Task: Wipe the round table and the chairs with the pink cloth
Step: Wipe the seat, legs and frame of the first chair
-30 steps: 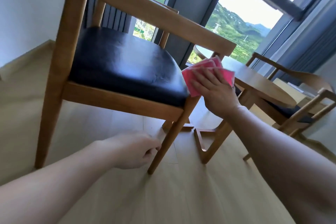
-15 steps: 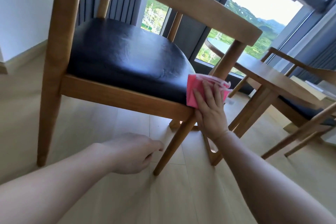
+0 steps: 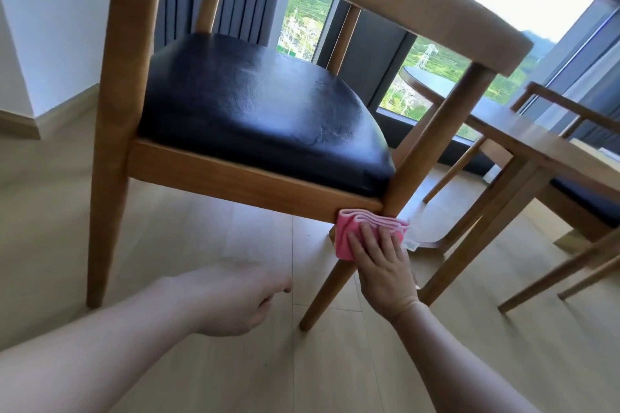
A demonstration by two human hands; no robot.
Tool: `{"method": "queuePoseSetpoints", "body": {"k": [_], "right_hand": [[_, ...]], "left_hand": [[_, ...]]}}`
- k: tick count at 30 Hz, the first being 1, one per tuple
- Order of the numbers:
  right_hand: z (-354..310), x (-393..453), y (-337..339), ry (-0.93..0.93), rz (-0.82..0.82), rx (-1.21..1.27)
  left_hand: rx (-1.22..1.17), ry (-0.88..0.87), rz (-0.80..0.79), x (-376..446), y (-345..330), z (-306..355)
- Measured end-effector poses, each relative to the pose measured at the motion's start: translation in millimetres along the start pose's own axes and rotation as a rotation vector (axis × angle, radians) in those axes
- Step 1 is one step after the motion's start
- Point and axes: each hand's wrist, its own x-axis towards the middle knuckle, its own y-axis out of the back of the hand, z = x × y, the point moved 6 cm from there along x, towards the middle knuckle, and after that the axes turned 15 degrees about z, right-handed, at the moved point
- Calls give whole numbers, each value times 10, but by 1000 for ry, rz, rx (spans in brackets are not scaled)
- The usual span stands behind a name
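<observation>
Cloth (image 3: 349,235): pink, folded, pressed against the front leg (image 3: 335,278) of the near chair (image 3: 235,174), just under the seat rail corner; its lower right part is hidden by the hand. Right hand (image 3: 382,265): fingers straight and together, flat on the cloth; whether the thumb wraps the leg cannot be told. Left hand (image 3: 231,298): blurred, fingers loosely curled, holding nothing, above the floor (image 3: 201,245). Seat (image 3: 261,111): black, padded. Chair back cut off at the top edge. Table (image 3: 523,131): round, behind the chair's post, mostly hidden. Second chair (image 3: 590,198): right, cut off by the frame. Against half a second ago: cloth and right hand are lower, off the seat edge and onto the leg; left hand is about where it was.
</observation>
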Motion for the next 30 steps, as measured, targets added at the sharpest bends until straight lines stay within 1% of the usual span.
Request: {"method": "queuePoseSetpoints", "body": {"k": [4,7,12,16,19,20,21,22,25,27,28,29,30], "right_hand": [[199,6,25,93,-97,-29],[366,242,175,114,-56,-20],[782,923,400,25,92,-21],[991,1262,549,-82,136,-41],[968,1318,682,-190,172,98],[936,1307,760,-273,202,201],[887,1311,889,-403,260,321],[862,1269,997,-584,337,427],[818,1171,1268,-1276,556,605],[929,1110,1287,-1717,660,734],[1017,1098,1306,-1902,676,770],[1120,1106,1332,-2038,695,801],[1222,1128,1353,-2120,732,826]], "left_hand": [[13,-4,5,20,-22,-11],[27,-18,26,59,-2,13],[53,-34,80,127,77,78],[67,-61,124,140,145,81],[67,-77,142,139,182,78],[69,-87,151,136,195,81],[69,-95,164,132,213,84],[64,-98,176,125,232,88],[38,-98,196,122,281,119],[30,-104,201,128,315,142],[23,-105,208,132,331,153],[17,-110,222,137,352,166],[11,-115,237,140,371,176]]}}
